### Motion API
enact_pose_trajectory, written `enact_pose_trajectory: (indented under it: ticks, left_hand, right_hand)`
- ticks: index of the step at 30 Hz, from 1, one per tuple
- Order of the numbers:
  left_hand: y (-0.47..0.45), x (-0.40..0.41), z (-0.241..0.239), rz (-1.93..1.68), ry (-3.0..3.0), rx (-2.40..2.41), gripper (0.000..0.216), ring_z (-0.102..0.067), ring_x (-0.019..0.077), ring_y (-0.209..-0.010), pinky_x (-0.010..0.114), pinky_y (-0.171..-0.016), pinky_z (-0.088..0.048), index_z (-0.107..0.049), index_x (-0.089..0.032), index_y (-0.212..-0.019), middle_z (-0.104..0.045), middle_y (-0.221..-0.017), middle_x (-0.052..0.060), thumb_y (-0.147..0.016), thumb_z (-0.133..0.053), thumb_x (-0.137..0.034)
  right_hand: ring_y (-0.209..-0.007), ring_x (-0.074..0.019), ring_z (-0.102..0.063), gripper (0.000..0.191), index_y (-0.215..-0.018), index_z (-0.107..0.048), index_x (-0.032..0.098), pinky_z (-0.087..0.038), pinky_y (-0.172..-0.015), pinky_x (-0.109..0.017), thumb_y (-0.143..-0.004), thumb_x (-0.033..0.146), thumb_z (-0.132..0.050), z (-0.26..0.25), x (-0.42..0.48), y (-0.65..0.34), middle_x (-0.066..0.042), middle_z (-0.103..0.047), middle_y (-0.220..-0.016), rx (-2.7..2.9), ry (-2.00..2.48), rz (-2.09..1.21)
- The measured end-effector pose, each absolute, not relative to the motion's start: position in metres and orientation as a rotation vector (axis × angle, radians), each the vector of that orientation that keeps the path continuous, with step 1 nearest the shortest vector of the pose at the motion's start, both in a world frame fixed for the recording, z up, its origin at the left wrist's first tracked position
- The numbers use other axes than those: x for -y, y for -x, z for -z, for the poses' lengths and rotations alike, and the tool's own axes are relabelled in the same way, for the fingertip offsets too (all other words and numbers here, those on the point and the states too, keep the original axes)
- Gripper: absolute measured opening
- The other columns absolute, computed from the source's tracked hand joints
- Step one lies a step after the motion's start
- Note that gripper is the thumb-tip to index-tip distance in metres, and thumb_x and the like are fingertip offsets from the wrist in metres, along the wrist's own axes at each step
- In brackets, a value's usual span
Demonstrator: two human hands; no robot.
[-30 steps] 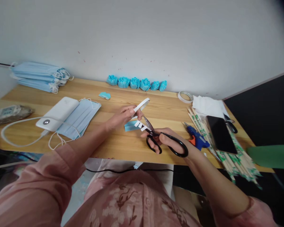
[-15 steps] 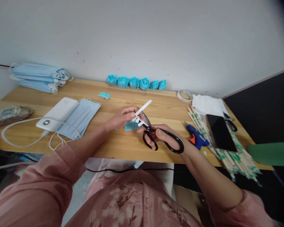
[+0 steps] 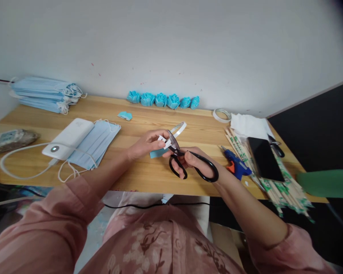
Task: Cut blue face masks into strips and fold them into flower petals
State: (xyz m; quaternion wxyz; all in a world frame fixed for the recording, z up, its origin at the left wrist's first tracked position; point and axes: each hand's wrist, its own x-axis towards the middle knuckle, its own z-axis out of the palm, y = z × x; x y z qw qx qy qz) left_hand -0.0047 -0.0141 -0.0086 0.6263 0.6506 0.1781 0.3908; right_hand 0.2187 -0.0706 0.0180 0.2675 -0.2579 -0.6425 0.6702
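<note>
Pinches a white tape strip (image 3: 179, 129) between thumb and fingertips of the left hand (image 3: 147, 144), up in the air over the bench (image 3: 148, 173), free end slanting up and to the right. Carries short white cut pieces (image 3: 163, 140) stuck along those fingertips, probably tape tabs, too small to be sure. Grips black scissors (image 3: 173, 141) in the right hand (image 3: 197, 163), thumb through one loop and fingers curled tight through the other. Blades meet the strip just beside the left fingertips and look nearly closed.

To cut well, by judgement:
- Hold the strip taut and square to the blades.
- Snip close to the pivot.
- Mind the left fingertips, very near the edge here.
- Keep the sticky face off the blades and off the pieces already stuck on.

Edges and room:
- Front edge of the bench just below both wrists, little depth to spare there.
- Blue mask piece (image 3: 157, 153) flat on the wood under the hands.
- Bare wood to the left as far as the face masks (image 3: 103, 137) with the power bank (image 3: 70, 137) on top.
- Tighter on the right: glue gun (image 3: 237, 164) near the right wrist, then a stick bundle (image 3: 286, 188) poking past the front edge, phone (image 3: 264, 154) lying on it.
- Back along the wall, well apart: blue rosettes (image 3: 161, 99), tape roll (image 3: 221, 114), mask stack (image 3: 42, 93).
</note>
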Motion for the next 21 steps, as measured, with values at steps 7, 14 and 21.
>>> enact_pose_trajectory:
  ticks: [7,14,21]
  left_hand:
    - [-0.0001,0.0120,0.0139,-1.002,-1.391,-0.362,0.054,-0.059,0.0160,-0.070,0.033,-0.071,-0.046,-0.068,-0.015,-0.092,-0.068,-0.088,0.008,-0.080,-0.069,-0.068]
    - [-0.0039,0.0105,0.0137,-1.022,-1.227,-0.404,0.051,-0.062,0.0191,-0.076,0.033,-0.073,-0.048,-0.071,-0.016,-0.085,-0.069,-0.084,0.008,-0.082,-0.066,-0.067]
    - [-0.0028,0.0111,0.0120,-1.002,-1.068,-0.385,0.040,-0.064,0.0219,-0.087,0.037,-0.085,-0.049,-0.071,-0.019,-0.085,-0.071,-0.090,0.007,-0.085,-0.063,-0.058]
  right_hand:
    - [-0.060,-0.0097,-0.057,0.065,-0.125,-0.066,0.011,-0.048,-0.058,-0.024,-0.096,0.066,-0.049,-0.0194,0.0712,-0.2167,-0.003,-0.060,-0.083,1.712,0.713,-1.803]
    - [-0.061,-0.0104,-0.057,0.062,-0.127,-0.066,0.012,-0.049,-0.058,-0.025,-0.097,0.064,-0.049,-0.0152,0.0697,-0.2147,-0.003,-0.060,-0.083,1.675,0.714,-1.811]
    - [-0.061,-0.0108,-0.057,0.064,-0.125,-0.067,0.013,-0.049,-0.055,-0.024,-0.096,0.067,-0.048,-0.0143,0.0695,-0.2147,-0.004,-0.061,-0.084,1.588,0.700,-1.866]
